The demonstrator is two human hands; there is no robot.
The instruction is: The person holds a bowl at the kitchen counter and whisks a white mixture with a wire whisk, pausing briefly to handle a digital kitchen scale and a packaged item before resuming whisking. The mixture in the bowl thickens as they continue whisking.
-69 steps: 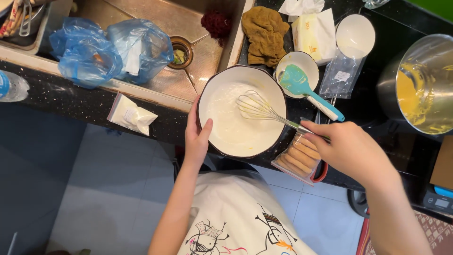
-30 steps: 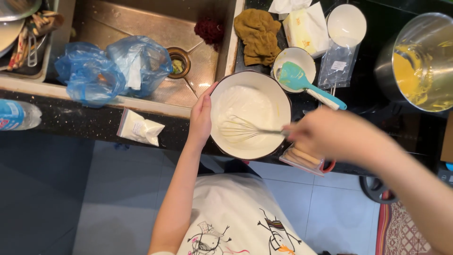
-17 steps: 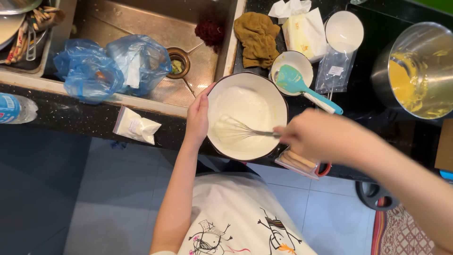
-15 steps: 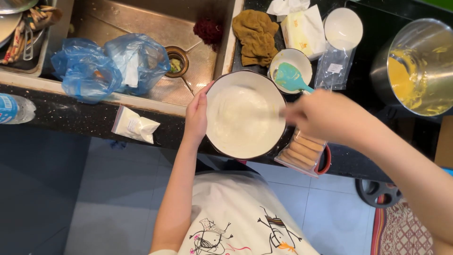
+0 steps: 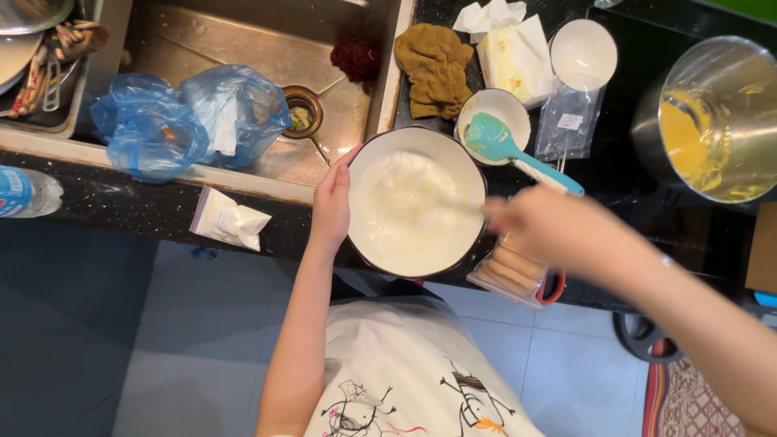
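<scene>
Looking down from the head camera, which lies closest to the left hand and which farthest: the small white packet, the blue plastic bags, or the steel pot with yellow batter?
From the left hand:
1. Small white packet, on the dark counter just to its left.
2. Blue plastic bags, farther left and up, in the sink.
3. Steel pot, far across on the right.

Single head cam on you, looks steeply down, close range: counter (image 5: 121,202) edge, sink (image 5: 267,40), your hands, floor below. No second view.
</scene>
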